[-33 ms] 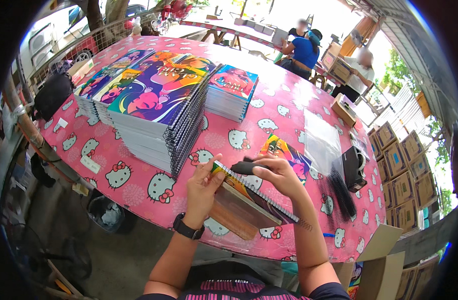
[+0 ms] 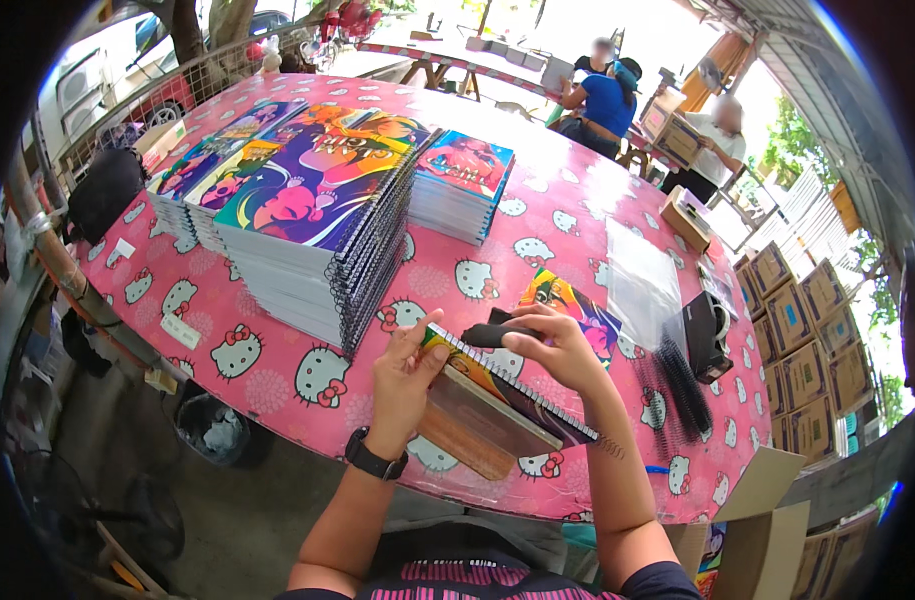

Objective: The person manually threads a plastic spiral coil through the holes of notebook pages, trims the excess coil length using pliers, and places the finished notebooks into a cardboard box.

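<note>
A notebook with a colourful cover is tilted spine-up in front of me, a spiral coil running along its edge. The coil's loose end sticks out past the lower right corner, by my right forearm. My left hand pinches the notebook's upper left end between thumb and fingers. Closed around a dark tool with a thick black grip, my right hand is just above the spine; the tool's working end is hidden. Under the notebook lies a wooden block, partly covered.
Tall stacks of spiral notebooks stand at left, a smaller stack behind. A loose cover, clear plastic sheets, black coils and a black case lie right. An open carton is near right. People work beyond.
</note>
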A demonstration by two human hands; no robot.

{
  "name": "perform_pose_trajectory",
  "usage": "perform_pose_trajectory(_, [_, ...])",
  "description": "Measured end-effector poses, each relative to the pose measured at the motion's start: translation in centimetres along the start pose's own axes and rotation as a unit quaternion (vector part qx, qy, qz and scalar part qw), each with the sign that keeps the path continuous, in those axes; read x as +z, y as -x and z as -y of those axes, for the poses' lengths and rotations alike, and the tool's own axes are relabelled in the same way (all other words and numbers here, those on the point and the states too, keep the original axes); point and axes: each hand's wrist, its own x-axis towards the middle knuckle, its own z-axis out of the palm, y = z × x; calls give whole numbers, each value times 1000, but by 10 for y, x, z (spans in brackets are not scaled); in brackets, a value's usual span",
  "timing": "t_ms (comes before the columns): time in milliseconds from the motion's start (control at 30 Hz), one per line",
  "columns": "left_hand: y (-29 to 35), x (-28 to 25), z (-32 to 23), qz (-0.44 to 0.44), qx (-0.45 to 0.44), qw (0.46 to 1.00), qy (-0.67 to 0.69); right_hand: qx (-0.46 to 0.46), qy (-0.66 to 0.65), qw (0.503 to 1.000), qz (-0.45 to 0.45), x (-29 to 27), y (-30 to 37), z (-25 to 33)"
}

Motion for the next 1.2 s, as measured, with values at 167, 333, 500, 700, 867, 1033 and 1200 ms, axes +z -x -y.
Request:
perform_pose_trajectory(167, [5, -5, 1, 2, -13, 1000, 1, 27, -174, 983, 54, 18, 3, -5])
perform_pose_trajectory(333, [-3, 2, -4, 63, 18, 996, -67, -79, 161, 984, -13, -3, 20, -41])
perform_pose_trajectory(500, [-4, 24, -30, 127, 92, 980, -122, -85, -61, 994, -43, -24, 42, 66])
perform_pose_trajectory(700, [12, 60, -43, 149, 96, 980, -90, -147, 28, 968, -202, -12, 68, 87])
perform_pose_trajectory(867, [15, 58, -46, 178, 82, 979, -59, -161, 9, 967, -196, -13, 73, 91])
perform_pose_trajectory(1033, [17, 59, -49, 181, 85, 978, -52, -163, 52, 966, -192, -17, 77, 94])
perform_pose_trajectory(1200, [12, 69, -51, 198, 104, 971, -84, -214, 118, 945, -219, -17, 79, 88])
